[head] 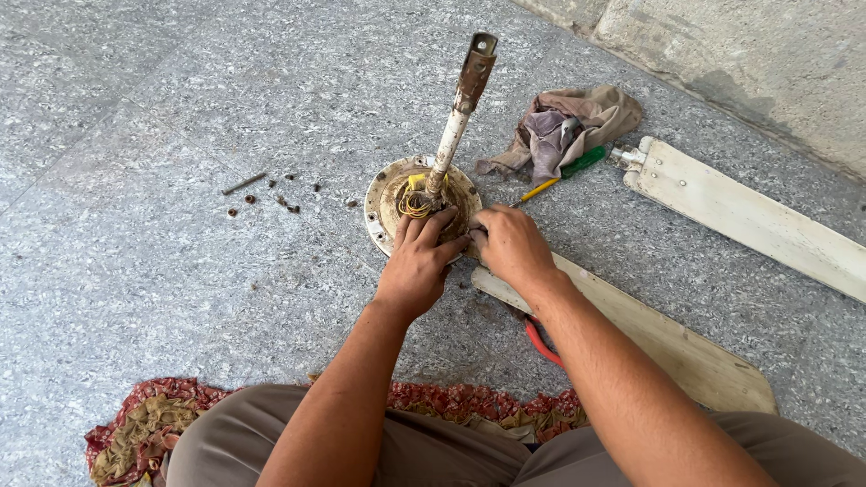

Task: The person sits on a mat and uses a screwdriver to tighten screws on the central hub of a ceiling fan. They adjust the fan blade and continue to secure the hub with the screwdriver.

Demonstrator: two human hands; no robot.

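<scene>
Both hands cover the near rim of the fan motor housing point(386, 200), a forearm hides most of the red-handled pliers point(539, 343), and the frame's right edge cuts off one fan blade point(749, 216).

Both hands rest on the near rim of a round fan motor point(390, 194) on the floor point(162, 135): left hand point(418, 261), right hand point(511, 245). Its rusty rod point(458, 113) tilts right; screws point(271, 194) lie left.

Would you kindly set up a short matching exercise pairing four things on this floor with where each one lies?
Things:
1. crumpled rag
2. loose screws
3. fan blade
4. patterned cushion

Places:
A. left of the round fan motor
B. bottom edge, under the person's legs
C. behind the motor, beside the green-handled screwdriver
D. far right, near the wall

Pairs: 1-C, 2-A, 3-D, 4-B
</scene>
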